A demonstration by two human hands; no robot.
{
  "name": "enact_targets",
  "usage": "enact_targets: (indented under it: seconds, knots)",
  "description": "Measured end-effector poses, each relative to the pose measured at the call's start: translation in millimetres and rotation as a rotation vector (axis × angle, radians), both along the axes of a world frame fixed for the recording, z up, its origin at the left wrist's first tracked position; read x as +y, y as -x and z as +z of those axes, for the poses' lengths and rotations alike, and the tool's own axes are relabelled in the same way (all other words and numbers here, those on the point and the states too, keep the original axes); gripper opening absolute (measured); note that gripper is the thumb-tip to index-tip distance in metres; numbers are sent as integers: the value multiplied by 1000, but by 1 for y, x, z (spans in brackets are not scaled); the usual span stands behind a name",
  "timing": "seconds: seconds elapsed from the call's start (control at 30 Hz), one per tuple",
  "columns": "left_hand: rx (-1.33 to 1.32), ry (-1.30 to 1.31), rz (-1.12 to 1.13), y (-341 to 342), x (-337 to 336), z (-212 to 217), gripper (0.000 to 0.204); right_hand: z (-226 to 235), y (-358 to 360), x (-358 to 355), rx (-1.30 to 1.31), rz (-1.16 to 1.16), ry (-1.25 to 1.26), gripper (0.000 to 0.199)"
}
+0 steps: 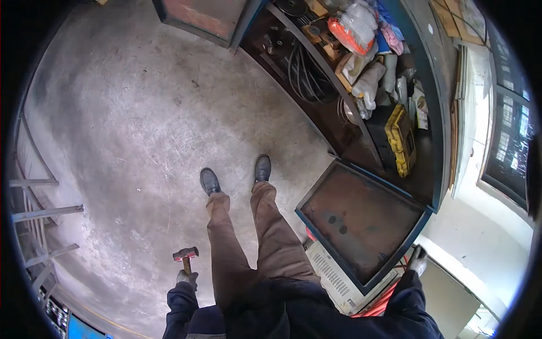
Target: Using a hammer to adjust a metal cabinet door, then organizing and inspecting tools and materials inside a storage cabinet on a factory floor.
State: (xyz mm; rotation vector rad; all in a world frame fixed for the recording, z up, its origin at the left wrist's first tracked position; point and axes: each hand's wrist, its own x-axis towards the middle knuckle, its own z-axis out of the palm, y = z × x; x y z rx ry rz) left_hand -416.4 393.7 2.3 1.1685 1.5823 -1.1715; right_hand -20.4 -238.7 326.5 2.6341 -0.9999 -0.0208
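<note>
Red hammer (186,255), gripped in the left hand (187,277), is best held low, well clear of the door (367,217) beside the right hand (418,261), whose hold I can't tell.

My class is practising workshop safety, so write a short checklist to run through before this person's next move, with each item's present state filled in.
1. Hammer held: ok, the left hand grips its handle.
2. Hammer apart from the legs: ok, it is out to their left.
3. Near cabinet door open: ok, it is swung out and the shelves show.
4. Right hand gripping that door: cannot tell; it is by the outer edge, but contact is unclear.
5. Shelf contents tidy: not ok, plastic bags are heaped near the yellow case.
</note>
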Motion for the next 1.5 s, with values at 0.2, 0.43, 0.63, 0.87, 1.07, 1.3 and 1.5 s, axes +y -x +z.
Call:
enact_targets:
  seconds: [0.2, 0.43, 0.63, 0.87, 1.07, 1.3, 1.5]
  knots:
    - [-24, -31, 119, 22, 7, -13, 35, -54, 104, -84, 113, -308, -399, 53]
    - [-85, -25, 130, 100, -14, -63, 33, -69, 122, -140, 110, -352, -449, 42]
    - [38, 49, 191, 57, -13, -55, 25, -78, 116, -11, 108, -386, -306, 38]
    - [116, 139, 348, 100, -57, -61, 31, -54, 77, -33, 317, -178, -96, 45]
    - [125, 116, 413, 109, -66, -57, 22, -66, 28, -17, -154, -397, -491, 36]
    - [38, 87, 489, 124, -78, -72, 26, -64, -56, -9, 49, -192, -656, 41]
    - [26, 54, 604, 98, -63, -73, 31, -86, -92, 96, -121, -305, -776, 42]
